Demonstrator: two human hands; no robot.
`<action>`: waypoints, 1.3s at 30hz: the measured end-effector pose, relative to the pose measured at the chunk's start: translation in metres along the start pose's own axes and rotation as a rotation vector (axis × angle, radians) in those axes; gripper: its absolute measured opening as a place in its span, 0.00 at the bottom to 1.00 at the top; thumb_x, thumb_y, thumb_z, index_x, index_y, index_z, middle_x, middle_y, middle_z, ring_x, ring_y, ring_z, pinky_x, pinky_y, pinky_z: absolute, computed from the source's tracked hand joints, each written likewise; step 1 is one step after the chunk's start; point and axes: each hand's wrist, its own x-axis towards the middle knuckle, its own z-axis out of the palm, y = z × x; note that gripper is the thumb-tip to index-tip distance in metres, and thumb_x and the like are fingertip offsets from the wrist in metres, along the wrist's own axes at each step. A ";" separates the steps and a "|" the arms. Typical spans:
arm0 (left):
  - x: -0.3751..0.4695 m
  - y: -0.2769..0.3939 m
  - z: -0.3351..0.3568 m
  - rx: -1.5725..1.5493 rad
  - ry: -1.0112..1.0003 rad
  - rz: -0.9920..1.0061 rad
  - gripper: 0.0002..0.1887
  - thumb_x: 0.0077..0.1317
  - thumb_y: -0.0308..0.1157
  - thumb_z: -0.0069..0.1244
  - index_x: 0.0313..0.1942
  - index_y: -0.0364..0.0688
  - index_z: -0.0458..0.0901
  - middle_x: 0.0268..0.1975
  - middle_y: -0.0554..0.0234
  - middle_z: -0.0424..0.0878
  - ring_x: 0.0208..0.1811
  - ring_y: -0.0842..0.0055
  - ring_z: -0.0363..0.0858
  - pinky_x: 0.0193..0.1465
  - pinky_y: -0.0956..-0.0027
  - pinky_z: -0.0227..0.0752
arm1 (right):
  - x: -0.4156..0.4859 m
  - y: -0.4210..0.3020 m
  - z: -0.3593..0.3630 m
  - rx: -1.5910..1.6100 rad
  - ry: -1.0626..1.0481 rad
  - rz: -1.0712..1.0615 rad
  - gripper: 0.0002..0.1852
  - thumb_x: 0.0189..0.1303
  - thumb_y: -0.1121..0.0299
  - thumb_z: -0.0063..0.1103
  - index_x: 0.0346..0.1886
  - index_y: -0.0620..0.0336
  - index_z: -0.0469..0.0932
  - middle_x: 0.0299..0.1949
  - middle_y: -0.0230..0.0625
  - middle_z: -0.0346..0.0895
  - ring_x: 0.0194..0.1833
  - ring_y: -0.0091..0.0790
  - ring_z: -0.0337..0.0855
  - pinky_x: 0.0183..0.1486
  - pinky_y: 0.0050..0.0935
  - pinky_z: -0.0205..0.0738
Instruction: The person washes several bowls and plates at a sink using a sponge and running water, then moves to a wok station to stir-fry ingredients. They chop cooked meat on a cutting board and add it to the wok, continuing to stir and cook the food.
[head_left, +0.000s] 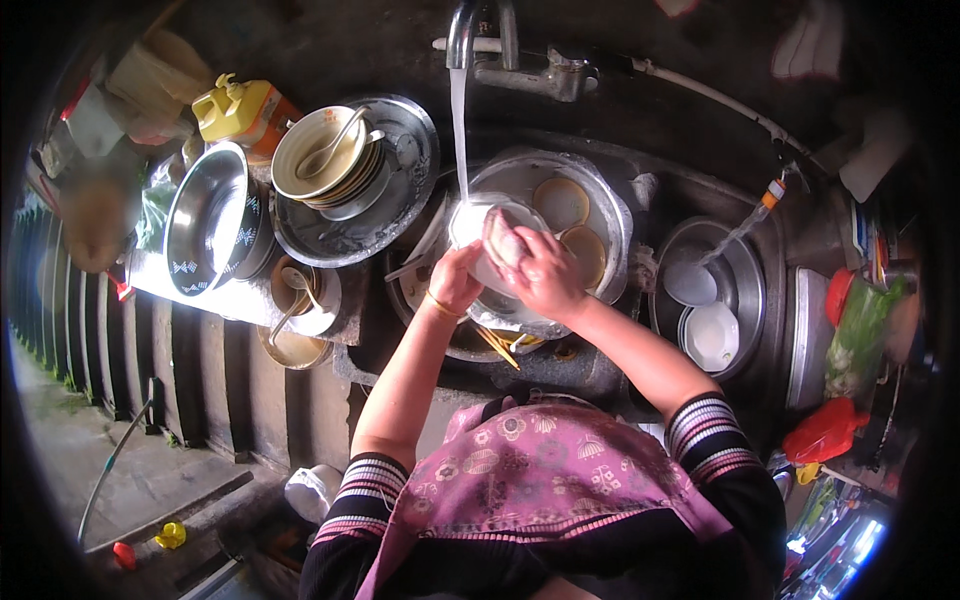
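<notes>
My left hand (455, 279) grips the near left edge of a white dish (471, 223) above a large metal basin (619, 217). In my right hand (546, 268) is a bunched pinkish cloth (504, 240), pressed against the dish. Water runs from the metal faucet (460, 45) onto the dish's far side. Inside the basin, right of my hands, lie small round dishes (562, 204). Yellow chopsticks (499, 346) stick out below the basin's near side.
At left, stacked bowls with a spoon (319, 154) stand on a wide metal tray (409, 150), beside a metal colander (217, 217) and a yellow jug (232, 112). At right, a hose (772, 195) pours into a metal basin (756, 300) holding white bowls (711, 336).
</notes>
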 end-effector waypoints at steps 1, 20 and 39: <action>-0.006 0.004 0.003 0.060 -0.043 0.004 0.16 0.62 0.24 0.39 0.51 0.33 0.68 0.48 0.55 0.76 0.48 0.68 0.75 0.54 0.64 0.67 | 0.013 -0.006 0.002 0.014 0.039 -0.059 0.10 0.47 0.63 0.59 0.26 0.60 0.79 0.45 0.36 0.71 0.41 0.39 0.73 0.40 0.36 0.72; -0.002 -0.027 -0.008 0.093 0.113 0.103 0.17 0.66 0.31 0.38 0.54 0.36 0.65 0.50 0.58 0.73 0.52 0.71 0.71 0.57 0.67 0.64 | 0.004 0.008 0.044 0.071 0.114 0.321 0.12 0.52 0.64 0.57 0.36 0.63 0.76 0.41 0.42 0.72 0.43 0.47 0.71 0.44 0.40 0.67; -0.029 -0.003 0.012 1.074 0.303 0.205 0.12 0.62 0.36 0.46 0.38 0.36 0.79 0.33 0.57 0.81 0.37 0.65 0.80 0.42 0.70 0.71 | -0.025 0.041 -0.003 0.436 -0.189 0.873 0.27 0.52 0.42 0.53 0.36 0.61 0.78 0.35 0.44 0.77 0.35 0.39 0.80 0.41 0.33 0.74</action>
